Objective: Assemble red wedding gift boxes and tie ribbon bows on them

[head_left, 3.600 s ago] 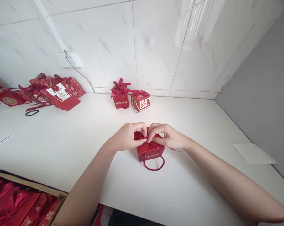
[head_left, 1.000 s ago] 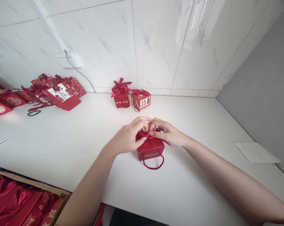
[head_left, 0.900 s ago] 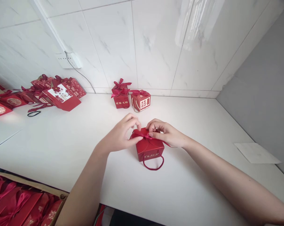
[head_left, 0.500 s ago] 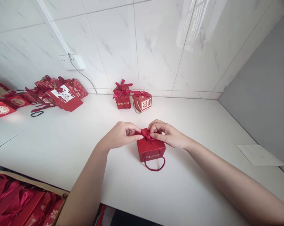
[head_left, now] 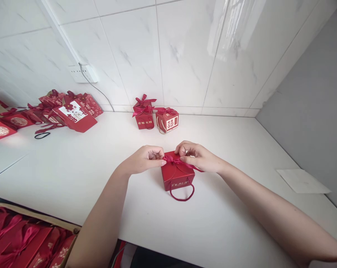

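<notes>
A red gift box [head_left: 177, 175] stands on the white table in front of me, with a rope handle [head_left: 182, 200] drooping from its near side. Across its top runs a dark pink ribbon [head_left: 172, 160], knotted in the middle. My left hand [head_left: 150, 159] pinches the ribbon on the left of the knot. On the other side, my right hand [head_left: 193, 154] pinches it between thumb and fingers, and a loose tail hangs out to the right beneath that hand.
Behind stand red boxes with bows [head_left: 144, 118] and a box with a white label [head_left: 168, 121]. Several red boxes [head_left: 76, 111] lie at the back left. A carton of ribboned boxes [head_left: 26, 242] is at the lower left. White paper [head_left: 302, 181] lies at the right.
My hands have drawn slightly apart, stretching the ribbon's loops out to either side of the knot. The box stays in place; the whole view has shifted a little.
</notes>
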`<state>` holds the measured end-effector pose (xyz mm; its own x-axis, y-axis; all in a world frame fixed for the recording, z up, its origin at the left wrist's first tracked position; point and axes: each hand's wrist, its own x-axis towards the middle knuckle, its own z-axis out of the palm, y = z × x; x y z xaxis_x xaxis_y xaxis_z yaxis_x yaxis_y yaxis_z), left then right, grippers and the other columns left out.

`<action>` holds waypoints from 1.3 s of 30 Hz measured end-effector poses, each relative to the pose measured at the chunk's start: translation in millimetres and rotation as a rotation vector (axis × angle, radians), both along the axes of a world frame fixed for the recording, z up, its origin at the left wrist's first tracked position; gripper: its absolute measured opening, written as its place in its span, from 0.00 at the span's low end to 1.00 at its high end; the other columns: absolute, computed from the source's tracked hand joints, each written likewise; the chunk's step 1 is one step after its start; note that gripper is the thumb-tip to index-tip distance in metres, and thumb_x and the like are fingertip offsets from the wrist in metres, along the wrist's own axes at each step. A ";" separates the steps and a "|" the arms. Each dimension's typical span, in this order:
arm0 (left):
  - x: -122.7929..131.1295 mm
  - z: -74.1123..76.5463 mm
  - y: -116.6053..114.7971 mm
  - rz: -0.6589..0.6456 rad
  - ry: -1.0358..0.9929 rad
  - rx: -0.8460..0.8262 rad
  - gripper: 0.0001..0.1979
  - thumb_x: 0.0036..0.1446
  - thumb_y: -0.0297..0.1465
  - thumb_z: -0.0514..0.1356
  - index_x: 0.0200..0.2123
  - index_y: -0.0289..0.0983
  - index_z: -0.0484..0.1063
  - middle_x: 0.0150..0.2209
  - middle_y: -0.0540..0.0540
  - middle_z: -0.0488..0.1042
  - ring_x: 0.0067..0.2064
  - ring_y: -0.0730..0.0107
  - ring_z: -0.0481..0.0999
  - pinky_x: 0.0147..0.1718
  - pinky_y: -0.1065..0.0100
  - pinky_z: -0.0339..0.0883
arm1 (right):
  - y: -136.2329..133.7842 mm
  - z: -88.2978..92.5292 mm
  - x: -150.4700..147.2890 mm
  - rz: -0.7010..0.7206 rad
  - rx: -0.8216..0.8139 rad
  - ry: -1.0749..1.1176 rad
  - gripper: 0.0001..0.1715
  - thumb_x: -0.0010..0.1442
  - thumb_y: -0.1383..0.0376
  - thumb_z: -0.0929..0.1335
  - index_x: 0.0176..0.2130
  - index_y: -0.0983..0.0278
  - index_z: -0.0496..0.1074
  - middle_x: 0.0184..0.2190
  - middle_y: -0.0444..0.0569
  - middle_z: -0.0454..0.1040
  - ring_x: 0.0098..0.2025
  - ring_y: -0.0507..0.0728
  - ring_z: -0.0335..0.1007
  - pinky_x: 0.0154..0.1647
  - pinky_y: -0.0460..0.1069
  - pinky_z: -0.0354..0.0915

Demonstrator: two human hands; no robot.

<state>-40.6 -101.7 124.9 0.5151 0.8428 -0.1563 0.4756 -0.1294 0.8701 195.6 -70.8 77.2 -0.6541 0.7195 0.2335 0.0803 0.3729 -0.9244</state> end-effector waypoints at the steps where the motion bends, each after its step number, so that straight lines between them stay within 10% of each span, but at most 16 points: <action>1: -0.2 -0.3 0.0 -0.002 0.004 -0.005 0.12 0.55 0.35 0.59 0.26 0.35 0.62 0.24 0.53 0.60 0.26 0.77 0.56 0.25 0.72 0.50 | -0.5 1.5 0.8 -0.008 -0.008 -0.007 0.07 0.57 0.69 0.66 0.28 0.63 0.64 0.42 0.49 0.68 0.37 0.53 0.65 0.38 0.49 0.64; 16: 3.7 -0.3 -1.1 0.015 0.003 -0.081 0.11 0.53 0.34 0.60 0.25 0.36 0.62 0.23 0.53 0.59 0.26 0.76 0.56 0.25 0.71 0.49 | -6.9 33.7 19.4 -0.204 0.044 -0.371 0.03 0.50 0.68 0.64 0.26 0.61 0.66 0.24 0.43 0.68 0.24 0.51 0.60 0.23 0.47 0.58; 23: -0.9 -3.0 3.1 -0.004 0.050 -0.138 0.11 0.54 0.36 0.59 0.26 0.36 0.63 0.25 0.53 0.60 0.26 0.76 0.57 0.24 0.72 0.50 | -10.8 33.9 19.6 -0.267 0.282 -0.535 0.05 0.52 0.68 0.66 0.25 0.61 0.65 0.30 0.48 0.70 0.30 0.55 0.64 0.29 0.50 0.60; 31: 2.5 -12.6 4.8 0.100 0.037 0.285 0.22 0.54 0.27 0.57 0.53 0.45 0.67 0.50 0.44 0.66 0.50 0.65 0.69 0.46 0.62 0.68 | -5.7 43.6 33.9 -0.124 0.131 -0.413 0.11 0.63 0.58 0.63 0.40 0.58 0.73 0.42 0.48 0.73 0.41 0.57 0.68 0.39 0.52 0.65; 35: 4.3 -9.1 3.7 -0.068 -0.069 0.336 0.15 0.54 0.25 0.55 0.40 0.43 0.78 0.60 0.44 0.63 0.59 0.55 0.65 0.53 0.54 0.66 | -4.6 38.9 31.0 -0.079 0.205 -0.357 0.10 0.60 0.57 0.67 0.39 0.58 0.75 0.42 0.49 0.71 0.39 0.57 0.68 0.39 0.53 0.65; 39: 0.4 -8.2 4.0 -0.189 -0.280 0.291 0.14 0.53 0.25 0.53 0.20 0.38 0.75 0.48 0.41 0.73 0.50 0.56 0.73 0.53 0.52 0.64 | -3.6 32.5 28.2 -0.059 0.244 -0.316 0.07 0.59 0.61 0.68 0.38 0.58 0.75 0.41 0.49 0.70 0.37 0.56 0.68 0.41 0.53 0.65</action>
<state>-40.2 -97.7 116.7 0.6529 0.7181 0.2411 0.1710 -0.4499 0.8766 223.8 -74.4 109.7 -0.6803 0.7061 0.1963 0.3742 0.5650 -0.7353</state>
